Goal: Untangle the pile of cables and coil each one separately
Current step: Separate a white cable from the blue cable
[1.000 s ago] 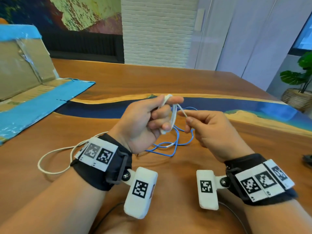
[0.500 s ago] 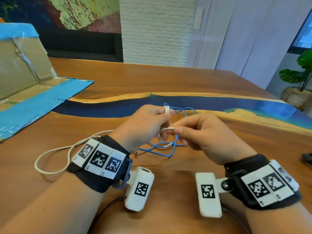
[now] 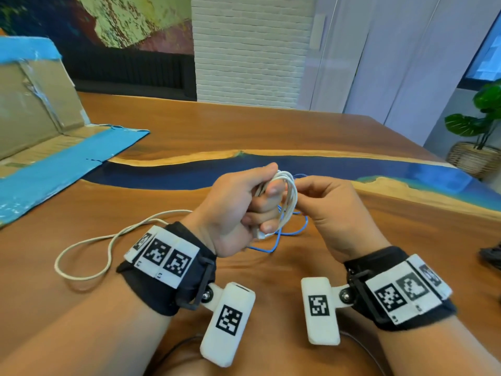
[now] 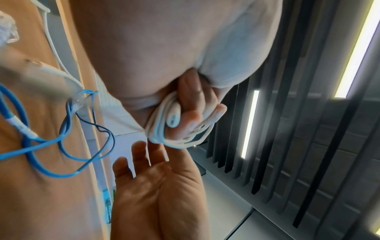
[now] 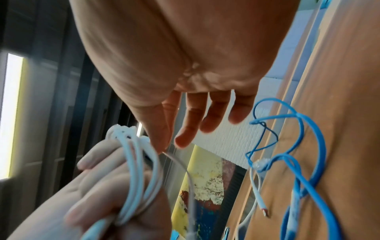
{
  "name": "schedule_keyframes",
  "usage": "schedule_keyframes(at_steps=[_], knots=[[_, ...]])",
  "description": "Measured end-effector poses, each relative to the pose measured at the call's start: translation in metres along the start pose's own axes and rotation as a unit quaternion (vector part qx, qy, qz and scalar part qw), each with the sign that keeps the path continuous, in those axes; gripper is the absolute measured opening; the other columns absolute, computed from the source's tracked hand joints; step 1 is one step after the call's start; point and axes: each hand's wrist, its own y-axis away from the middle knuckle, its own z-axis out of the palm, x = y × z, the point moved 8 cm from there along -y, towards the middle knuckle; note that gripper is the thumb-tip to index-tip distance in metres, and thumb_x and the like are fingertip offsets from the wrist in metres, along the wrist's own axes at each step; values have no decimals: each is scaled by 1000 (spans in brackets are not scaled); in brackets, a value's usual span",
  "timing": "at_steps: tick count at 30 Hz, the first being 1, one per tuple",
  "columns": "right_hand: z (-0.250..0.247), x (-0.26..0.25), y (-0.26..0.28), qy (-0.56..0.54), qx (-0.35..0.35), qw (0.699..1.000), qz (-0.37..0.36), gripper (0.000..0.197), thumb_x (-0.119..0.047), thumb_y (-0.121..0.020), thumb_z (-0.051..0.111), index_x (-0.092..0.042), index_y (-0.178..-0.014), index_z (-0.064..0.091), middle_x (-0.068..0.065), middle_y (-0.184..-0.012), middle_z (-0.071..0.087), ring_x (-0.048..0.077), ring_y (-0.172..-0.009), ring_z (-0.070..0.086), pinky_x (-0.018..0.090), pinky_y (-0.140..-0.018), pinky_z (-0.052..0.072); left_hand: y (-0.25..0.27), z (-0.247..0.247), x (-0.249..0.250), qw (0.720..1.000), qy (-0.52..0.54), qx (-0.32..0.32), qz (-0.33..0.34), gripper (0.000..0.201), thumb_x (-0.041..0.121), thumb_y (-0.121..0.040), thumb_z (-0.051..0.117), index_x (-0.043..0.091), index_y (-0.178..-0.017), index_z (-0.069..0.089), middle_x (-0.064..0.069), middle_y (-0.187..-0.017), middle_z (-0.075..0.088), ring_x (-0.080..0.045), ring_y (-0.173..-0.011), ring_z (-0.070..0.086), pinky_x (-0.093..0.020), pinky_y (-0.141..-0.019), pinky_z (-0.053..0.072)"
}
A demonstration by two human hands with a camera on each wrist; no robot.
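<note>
My left hand (image 3: 267,210) grips a small coil of white cable (image 3: 288,194), fingers curled round its loops (image 4: 164,129); a plug end sticks out by the fingertips. The right hand (image 3: 302,185) is just right of the coil with fingers relaxed and spread (image 5: 185,139), the thumb tip touching a thin white strand (image 5: 185,167). The blue cable (image 3: 294,232) lies in loose loops on the table under both hands (image 4: 61,146) (image 5: 308,146). A second, cream cable (image 3: 108,240) lies in a loop on the table behind my left wrist.
The wooden table (image 3: 244,126) has a blue resin strip (image 3: 189,172) across it. A flattened cardboard box with blue tape (image 3: 40,147) lies far left. A dark object (image 3: 492,256) sits at the right edge. A potted plant (image 3: 479,139) stands beyond the table.
The white cable has gained loops in my left hand and the coil is lifted slightly. The right hand, which pinched the white strand half a second ago, now has loose fingers beside the coil.
</note>
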Motion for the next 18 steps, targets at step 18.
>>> schedule_keyframes(at_steps=[18], knots=[[20, 5, 4, -115, -68, 989, 66, 21, -17, -87, 64, -5, -100, 73, 21, -88, 72, 36, -80, 72, 42, -84, 52, -4, -25, 7, 982, -93, 159, 45, 45, 36, -110, 38, 14, -72, 46, -1, -55, 28, -16, -45, 24, -31, -53, 31]])
